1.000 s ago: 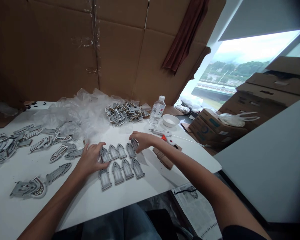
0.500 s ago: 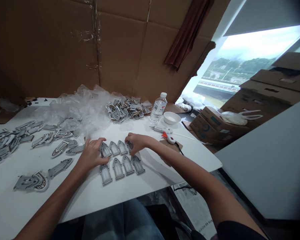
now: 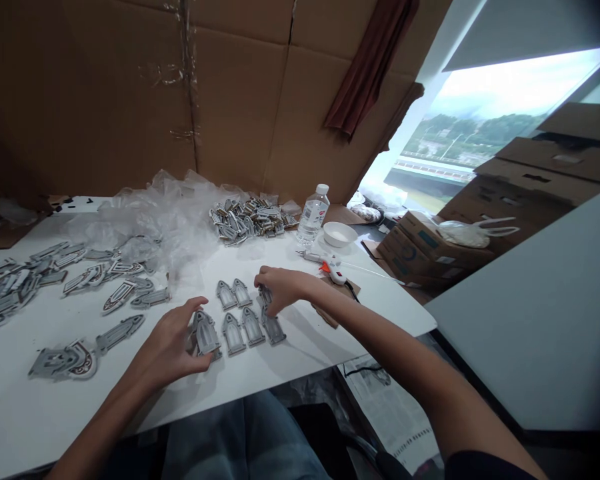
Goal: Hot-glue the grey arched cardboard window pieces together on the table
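Observation:
Small grey arched window-shaped pieces (image 3: 234, 333) lie in two short rows on the white table. My left hand (image 3: 173, 343) grips an arched piece (image 3: 207, 333) at the left end of the front row, thumb at its lower edge and fingers at its top. It seems to cover the piece below it. My right hand (image 3: 283, 290) has its fingers closed round another arched piece (image 3: 265, 295), partly hidden, at the right end, just behind and overlapping a front-row piece (image 3: 274, 330). Between my hands, two arched pieces (image 3: 227, 295) stay in the back row.
Loose grey arched pieces (image 3: 10, 293) are heaped at the left, with clear plastic bags (image 3: 155, 213) behind. Farther back are a pile of small parts (image 3: 250, 219), a water bottle (image 3: 313, 215) and a white bowl (image 3: 340, 233). A glue gun (image 3: 333, 270) lies right, its cord trailing.
My left hand has brought the back-left arched piece toward me onto the front-left one. My right hand has shifted slightly right and nearer with its piece.

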The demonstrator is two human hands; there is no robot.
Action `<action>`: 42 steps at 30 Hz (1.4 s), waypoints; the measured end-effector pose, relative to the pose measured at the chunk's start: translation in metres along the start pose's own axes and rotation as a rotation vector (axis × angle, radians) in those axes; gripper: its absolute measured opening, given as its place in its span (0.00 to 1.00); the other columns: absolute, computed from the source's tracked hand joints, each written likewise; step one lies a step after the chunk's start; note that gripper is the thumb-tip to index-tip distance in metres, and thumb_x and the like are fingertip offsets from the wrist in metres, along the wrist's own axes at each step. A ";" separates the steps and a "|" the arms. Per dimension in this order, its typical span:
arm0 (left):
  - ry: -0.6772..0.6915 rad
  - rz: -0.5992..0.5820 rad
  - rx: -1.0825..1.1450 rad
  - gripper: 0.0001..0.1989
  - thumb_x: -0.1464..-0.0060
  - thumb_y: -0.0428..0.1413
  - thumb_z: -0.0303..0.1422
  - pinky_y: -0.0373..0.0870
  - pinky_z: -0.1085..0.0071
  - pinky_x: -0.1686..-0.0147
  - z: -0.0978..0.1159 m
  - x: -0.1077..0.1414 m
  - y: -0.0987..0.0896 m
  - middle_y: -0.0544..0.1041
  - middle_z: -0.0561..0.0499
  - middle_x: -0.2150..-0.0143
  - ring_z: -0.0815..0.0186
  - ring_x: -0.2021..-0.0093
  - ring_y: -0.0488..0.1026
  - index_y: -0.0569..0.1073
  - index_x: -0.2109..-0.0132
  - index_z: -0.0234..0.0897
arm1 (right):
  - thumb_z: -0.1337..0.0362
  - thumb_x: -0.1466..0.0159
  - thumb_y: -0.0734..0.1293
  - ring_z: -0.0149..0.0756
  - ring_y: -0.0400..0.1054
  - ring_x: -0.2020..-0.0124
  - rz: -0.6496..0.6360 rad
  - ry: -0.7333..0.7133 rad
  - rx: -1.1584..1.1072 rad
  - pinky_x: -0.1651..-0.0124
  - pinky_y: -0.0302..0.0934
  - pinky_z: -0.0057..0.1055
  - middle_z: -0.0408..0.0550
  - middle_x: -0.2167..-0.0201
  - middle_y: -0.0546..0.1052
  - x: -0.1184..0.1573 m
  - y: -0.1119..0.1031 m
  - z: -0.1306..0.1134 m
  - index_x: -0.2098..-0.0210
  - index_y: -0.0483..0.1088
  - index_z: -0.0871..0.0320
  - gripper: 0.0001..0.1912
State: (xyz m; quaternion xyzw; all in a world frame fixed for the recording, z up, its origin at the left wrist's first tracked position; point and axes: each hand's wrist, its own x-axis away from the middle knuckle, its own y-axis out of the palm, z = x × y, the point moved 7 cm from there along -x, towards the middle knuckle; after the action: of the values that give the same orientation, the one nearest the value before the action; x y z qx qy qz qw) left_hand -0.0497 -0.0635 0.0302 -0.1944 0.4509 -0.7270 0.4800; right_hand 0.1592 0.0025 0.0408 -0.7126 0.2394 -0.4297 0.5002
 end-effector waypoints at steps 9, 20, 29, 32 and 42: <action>-0.010 -0.163 0.008 0.34 0.53 0.57 0.36 0.69 0.66 0.57 0.003 0.002 0.018 0.67 0.44 0.42 0.52 0.48 0.69 0.57 0.39 0.43 | 0.49 0.56 0.74 0.47 0.70 0.57 -0.059 0.017 0.028 0.61 0.65 0.35 0.56 0.47 0.65 0.026 0.031 -0.021 0.48 0.66 0.59 0.40; 0.005 -0.223 0.059 0.32 0.51 0.58 0.38 0.68 0.67 0.59 -0.009 0.003 0.029 0.66 0.45 0.42 0.53 0.49 0.70 0.60 0.39 0.45 | 0.52 0.58 0.75 0.49 0.70 0.56 -0.076 -0.013 0.030 0.60 0.66 0.36 0.56 0.48 0.67 0.025 0.038 -0.026 0.47 0.65 0.60 0.41; 0.033 -0.219 0.043 0.24 0.54 0.57 0.34 0.66 0.67 0.62 0.002 -0.001 0.025 0.69 0.44 0.51 0.54 0.55 0.70 0.66 0.48 0.40 | 0.52 0.58 0.76 0.48 0.71 0.58 -0.033 -0.013 0.043 0.62 0.65 0.35 0.56 0.52 0.69 0.025 0.022 -0.032 0.50 0.68 0.60 0.38; 0.045 -0.204 0.064 0.24 0.56 0.57 0.33 0.66 0.67 0.63 0.008 -0.002 0.023 0.69 0.44 0.51 0.54 0.55 0.70 0.66 0.48 0.40 | 0.50 0.57 0.75 0.45 0.70 0.58 -0.005 -0.039 0.039 0.61 0.65 0.32 0.55 0.51 0.69 0.024 0.015 -0.038 0.50 0.67 0.59 0.38; 0.068 -0.167 0.195 0.23 0.58 0.58 0.32 0.66 0.68 0.65 0.037 -0.013 0.030 0.68 0.47 0.53 0.57 0.58 0.70 0.67 0.51 0.40 | 0.50 0.58 0.75 0.46 0.70 0.54 0.018 -0.123 -0.017 0.55 0.66 0.34 0.55 0.51 0.67 0.007 0.028 -0.058 0.49 0.66 0.62 0.40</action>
State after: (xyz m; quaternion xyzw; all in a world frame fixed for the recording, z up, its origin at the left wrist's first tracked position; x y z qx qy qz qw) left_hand -0.0011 -0.0732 0.0262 -0.1588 0.3761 -0.8110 0.4191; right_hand 0.1161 -0.0435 0.0252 -0.7396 0.2184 -0.3786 0.5118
